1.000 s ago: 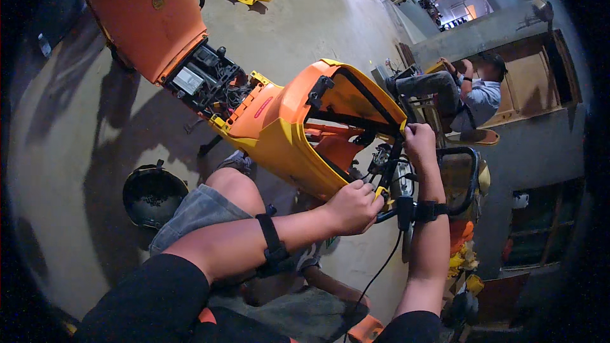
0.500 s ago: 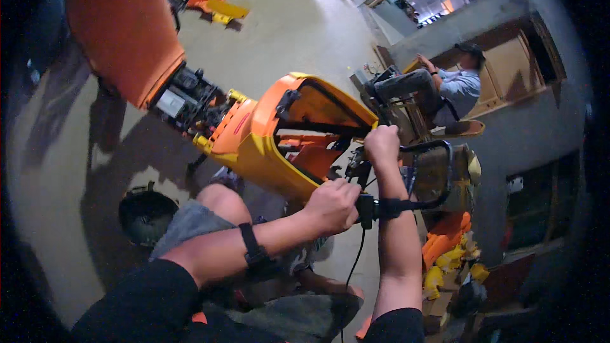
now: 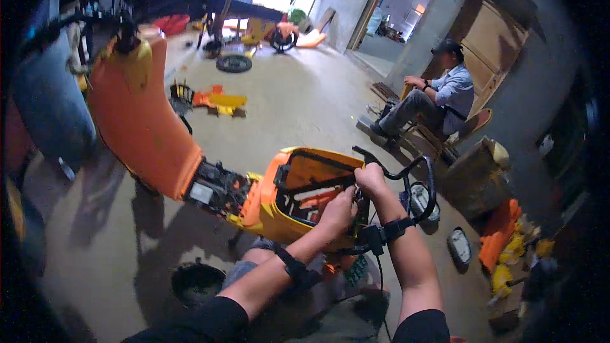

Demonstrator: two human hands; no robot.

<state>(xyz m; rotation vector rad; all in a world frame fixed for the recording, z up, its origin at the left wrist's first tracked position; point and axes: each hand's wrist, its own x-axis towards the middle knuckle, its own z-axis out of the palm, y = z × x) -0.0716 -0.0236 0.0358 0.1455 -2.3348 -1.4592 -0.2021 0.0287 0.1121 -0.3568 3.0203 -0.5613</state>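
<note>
An orange and yellow scooter [image 3: 270,206] stands in front of me, its seat compartment uncovered. Over the rear end of that opening, my left hand [image 3: 338,215] has its fingers pinched together. Close beside it, my right hand [image 3: 372,181] is curled at the compartment's rear rim. Whatever each hand grips is hidden by the fingers. Red-orange parts [image 3: 318,200] show inside the compartment. A black tubular rear rack [image 3: 429,190] curves out behind my right hand. Toward the front of the scooter lies an exposed dark battery or electronics bay [image 3: 213,187], next to the tall orange front shield [image 3: 136,114].
A seated person [image 3: 445,89] works at the right by the wall. Loose orange and yellow panels [image 3: 219,100] and a tyre [image 3: 234,63] lie on the floor ahead. A black basin [image 3: 197,284] is at lower left. More plastic parts [image 3: 502,241] and a carton [image 3: 480,174] sit at right.
My left hand has moved from the near rim to the rear of the opening, closer to my right hand. The view has tilted up, showing more of the room.
</note>
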